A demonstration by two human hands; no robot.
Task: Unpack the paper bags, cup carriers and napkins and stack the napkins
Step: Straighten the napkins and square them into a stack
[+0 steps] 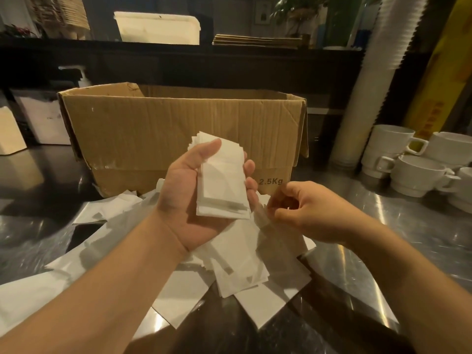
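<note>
We are reading only one clear text: "2.5Kg", printed in dark letters low on the front wall of the cardboard box (163, 129). Other markings are staying too blurred to read.

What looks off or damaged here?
The cardboard box is battered: creased front wall, torn lower-left corner. Loose white napkins lie scattered, unaligned, on the steel counter, while the left hand holds a small stack.

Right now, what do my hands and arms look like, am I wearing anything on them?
Both arms are bare as far up as the picture shows: no sleeves in view. The left hand and right hand wear no gloves, and no rings, watch or bracelet show on the fingers or wrists. Nails look short and plain.
</note>
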